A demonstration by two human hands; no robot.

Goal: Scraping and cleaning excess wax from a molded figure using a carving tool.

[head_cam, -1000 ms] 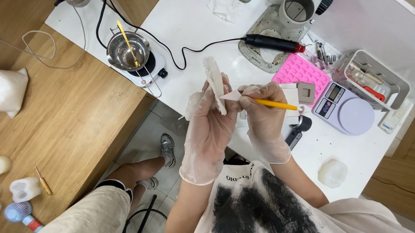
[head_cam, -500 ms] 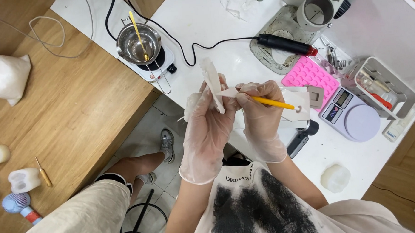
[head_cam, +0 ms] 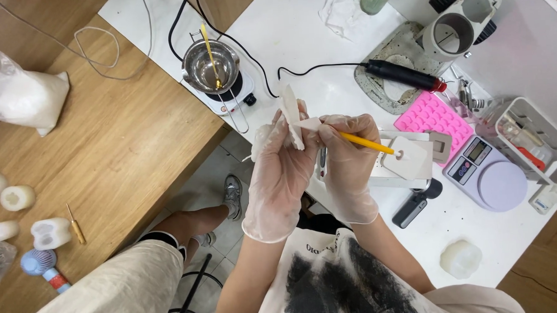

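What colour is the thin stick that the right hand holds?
Yellow. The stick in the right hand shows best in the head view.

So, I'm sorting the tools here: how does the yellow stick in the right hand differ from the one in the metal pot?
The yellow stick in the right hand is gripped and lies nearly level over the white table; the yellow stick in the metal pot stands free, leaning steeply against the inside. Both are thin and yellow.

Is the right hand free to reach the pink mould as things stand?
Probably not right away: the right hand holds a yellow tool against the white piece. The pink mould lies close, with open table between.
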